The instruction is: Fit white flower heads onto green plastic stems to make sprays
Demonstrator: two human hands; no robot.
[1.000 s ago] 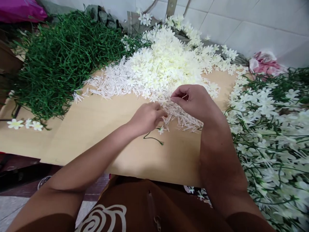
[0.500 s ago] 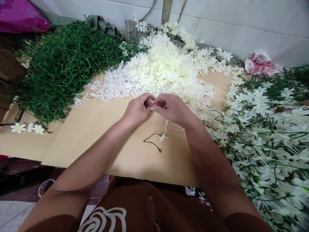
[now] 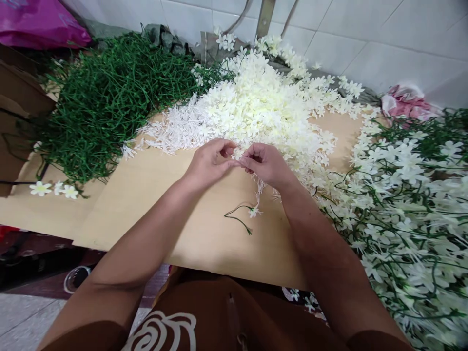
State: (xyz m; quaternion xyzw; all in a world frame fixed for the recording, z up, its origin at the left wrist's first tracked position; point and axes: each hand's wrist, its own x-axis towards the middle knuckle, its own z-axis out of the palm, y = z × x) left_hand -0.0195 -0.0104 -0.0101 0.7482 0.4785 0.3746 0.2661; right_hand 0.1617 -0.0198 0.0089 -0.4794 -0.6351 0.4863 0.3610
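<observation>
My left hand (image 3: pixel 214 160) and my right hand (image 3: pixel 265 165) meet above the cardboard, at the front edge of the blossom pile. A small white artificial flower (image 3: pixel 237 153) shows between them, pinched by my left thumb and fingers. The right fingertips are pressed together against its near side; what they hold is hidden. Below the hands lies a green artificial stem (image 3: pixel 239 222) with a white blossom (image 3: pixel 253 211) at its end. Thin white stamens (image 3: pixel 260 187) hang or lie just under my right hand. Loose white blossoms (image 3: pixel 256 97) are heaped directly beyond.
A heap of green stems (image 3: pixel 120 92) lies at the back left, with white stamen pieces (image 3: pixel 171 127) beside it. Stemmed white flowers (image 3: pixel 413 219) pile up on the right. Cardboard (image 3: pixel 146 195) covers the work surface. A tiled wall (image 3: pixel 351 29) stands behind.
The view has shifted slightly, so everything sits a little further right. Between my fingers a white flower now shows where only thin strands were visible. My hands have parted a little.
</observation>
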